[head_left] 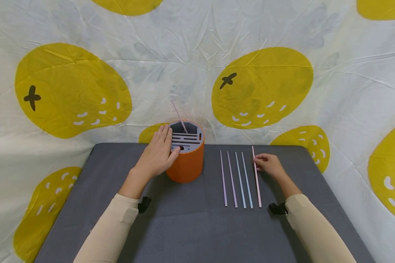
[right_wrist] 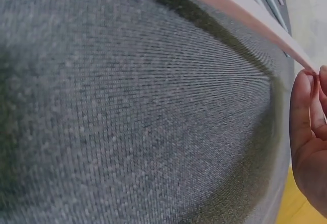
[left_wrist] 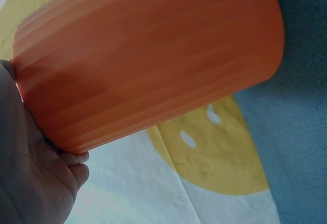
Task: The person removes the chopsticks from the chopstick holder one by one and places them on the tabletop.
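An orange ribbed holder with a grey slotted top stands upright on the table. My left hand rests on the left of that top, fingers straight and thumb at the front rim; in the left wrist view, fingertips reach the edge of the orange wall. A thin pink stick leans out of the holder's rear opening. My right hand pinches another long pink stick near its far end; it spans the top of the right wrist view, its shadow on the cloth beneath.
Left of the held stick lie two blue sticks and two purple sticks, roughly parallel. Dark grey cloth covers the table. Behind it hangs a white curtain with yellow fruit prints. Each wrist carries a small black device.
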Tool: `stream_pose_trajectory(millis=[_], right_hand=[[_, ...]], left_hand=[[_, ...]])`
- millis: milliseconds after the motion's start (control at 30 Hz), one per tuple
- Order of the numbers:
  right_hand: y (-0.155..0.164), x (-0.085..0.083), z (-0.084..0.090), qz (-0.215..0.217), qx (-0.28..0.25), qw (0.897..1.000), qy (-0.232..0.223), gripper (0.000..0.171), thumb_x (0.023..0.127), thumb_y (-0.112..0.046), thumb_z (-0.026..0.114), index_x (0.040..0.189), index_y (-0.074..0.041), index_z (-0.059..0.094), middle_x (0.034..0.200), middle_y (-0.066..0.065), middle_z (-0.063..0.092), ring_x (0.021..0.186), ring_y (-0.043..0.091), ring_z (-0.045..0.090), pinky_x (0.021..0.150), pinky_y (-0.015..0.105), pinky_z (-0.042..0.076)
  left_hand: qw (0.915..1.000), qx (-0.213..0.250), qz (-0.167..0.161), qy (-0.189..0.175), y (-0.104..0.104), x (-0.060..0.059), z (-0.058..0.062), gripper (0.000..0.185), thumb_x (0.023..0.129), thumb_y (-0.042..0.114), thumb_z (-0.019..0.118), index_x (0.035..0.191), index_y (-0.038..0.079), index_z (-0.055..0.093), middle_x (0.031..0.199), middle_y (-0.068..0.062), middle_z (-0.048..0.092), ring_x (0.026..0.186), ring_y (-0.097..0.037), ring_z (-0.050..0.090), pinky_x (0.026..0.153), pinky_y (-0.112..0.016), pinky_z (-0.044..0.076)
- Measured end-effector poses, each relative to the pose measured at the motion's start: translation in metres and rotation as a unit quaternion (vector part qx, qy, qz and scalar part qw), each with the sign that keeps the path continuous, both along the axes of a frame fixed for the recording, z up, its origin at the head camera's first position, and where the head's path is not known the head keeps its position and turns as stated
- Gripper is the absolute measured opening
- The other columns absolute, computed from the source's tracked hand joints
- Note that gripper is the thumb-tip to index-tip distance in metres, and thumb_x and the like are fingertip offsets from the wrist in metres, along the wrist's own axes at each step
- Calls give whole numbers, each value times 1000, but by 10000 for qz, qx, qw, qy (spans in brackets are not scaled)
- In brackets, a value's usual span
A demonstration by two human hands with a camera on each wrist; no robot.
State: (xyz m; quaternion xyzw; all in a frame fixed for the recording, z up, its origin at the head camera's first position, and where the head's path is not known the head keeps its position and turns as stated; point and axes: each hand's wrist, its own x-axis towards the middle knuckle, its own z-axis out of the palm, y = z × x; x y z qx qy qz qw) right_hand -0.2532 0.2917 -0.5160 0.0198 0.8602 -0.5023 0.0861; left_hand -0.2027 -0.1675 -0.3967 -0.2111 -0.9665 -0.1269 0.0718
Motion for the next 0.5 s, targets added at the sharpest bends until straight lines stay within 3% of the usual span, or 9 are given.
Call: stream_pose_trajectory(millis=[267,500], right_hand=[[-4,-4,-4,-288,13,9986,-443,39,100,-17,69,125,12,64,90,4,71,71,6,64,66,20,61],[-7,-4,-1,-377,204,9975,-558,39,100,-17,70,126,11,66,91,7,72,72,7,65,67,21,61]], left_hand=[[10000,-18,-11,-18,1,0,2,77,109,47,33,162,-7,18,172,-23,10,161,-38,5,131,-51,11],[10000,-25,-11,-64,1,0,2,77,109,48,32,162,-6,17,172,-23,9,161,-38,6,131,-50,9]])
